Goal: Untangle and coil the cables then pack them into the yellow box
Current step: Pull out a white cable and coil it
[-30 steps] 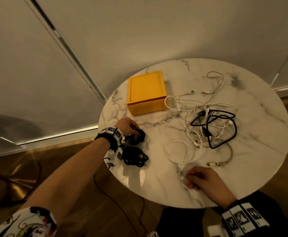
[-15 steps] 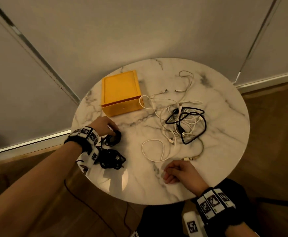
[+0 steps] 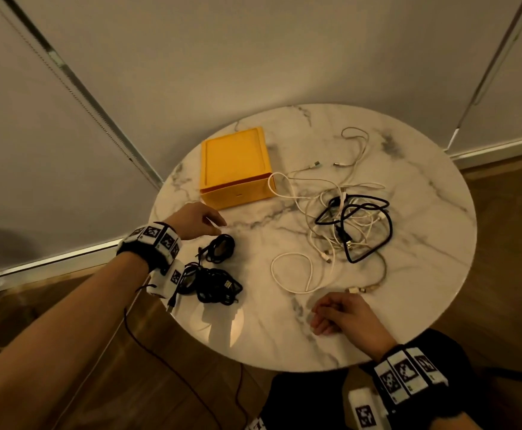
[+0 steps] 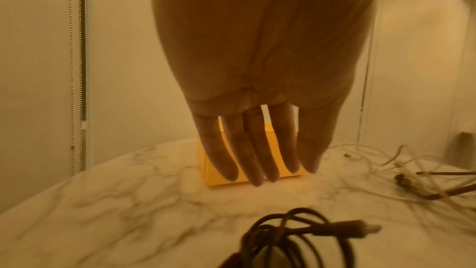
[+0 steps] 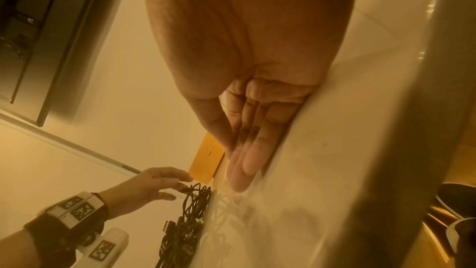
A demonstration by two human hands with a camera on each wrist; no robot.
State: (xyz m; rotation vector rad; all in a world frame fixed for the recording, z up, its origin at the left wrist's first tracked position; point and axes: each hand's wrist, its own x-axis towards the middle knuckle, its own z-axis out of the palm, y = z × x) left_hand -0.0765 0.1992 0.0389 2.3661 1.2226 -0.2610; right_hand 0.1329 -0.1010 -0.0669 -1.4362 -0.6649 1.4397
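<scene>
Head view: left hand (image 3: 196, 219) has released the small black coil (image 3: 221, 248) and hovers beside it, fingers straight. Right hand (image 3: 343, 315) rests on the surface (image 3: 424, 243), apparently loosely curled and empty. Tangled cables (image 3: 346, 221) remain beside the yellow box (image 3: 236, 164); untangling continues.

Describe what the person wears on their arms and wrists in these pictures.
Both forearms are bare. The left wrist carries a black band set with white blocks printed with black square-pattern markers, plus a white camera unit with a thin dark lead trailing down. The right wrist has a matching black band and marker blocks, with a white marked unit beside it.
</scene>
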